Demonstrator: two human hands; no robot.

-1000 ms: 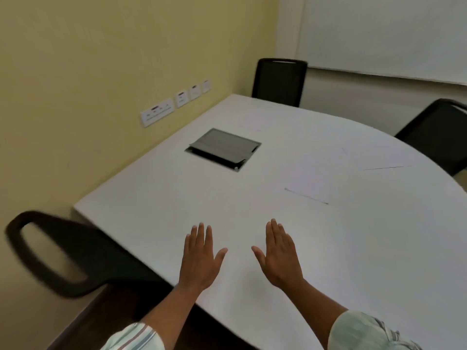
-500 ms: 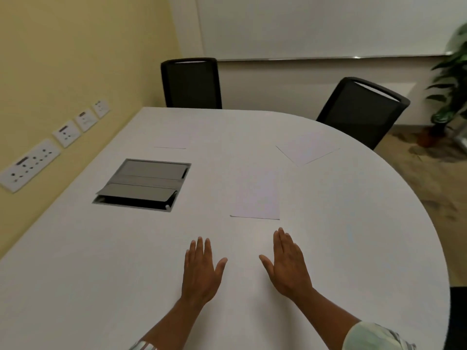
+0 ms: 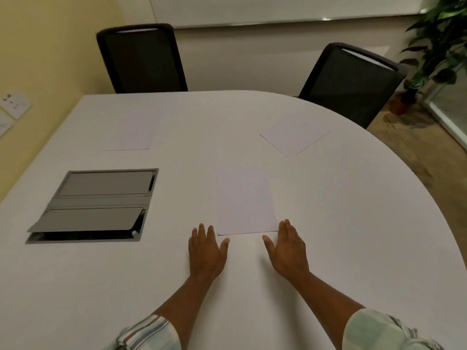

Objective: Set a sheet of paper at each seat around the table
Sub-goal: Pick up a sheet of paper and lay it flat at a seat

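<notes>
Three white sheets lie on the white table (image 3: 353, 223). The nearest sheet of paper (image 3: 245, 200) rests just beyond my hands. A second sheet (image 3: 294, 135) lies angled in front of the right black chair (image 3: 351, 82). A third sheet (image 3: 131, 133) lies before the left black chair (image 3: 141, 58). My left hand (image 3: 206, 251) hovers flat, fingers spread, beside the near sheet's lower left corner. My right hand (image 3: 288, 248) is flat too, fingertips at the sheet's lower right corner. Neither hand holds anything.
A grey cable box lid (image 3: 93, 205) is set into the table at the left, partly raised. Wall sockets (image 3: 15, 104) line the yellow wall. A potted plant (image 3: 434, 46) stands at the far right on the floor.
My view has swung right from the table's left corner to the far chairs. The near sheet has come closer to my hands, which stay spread and flat.
</notes>
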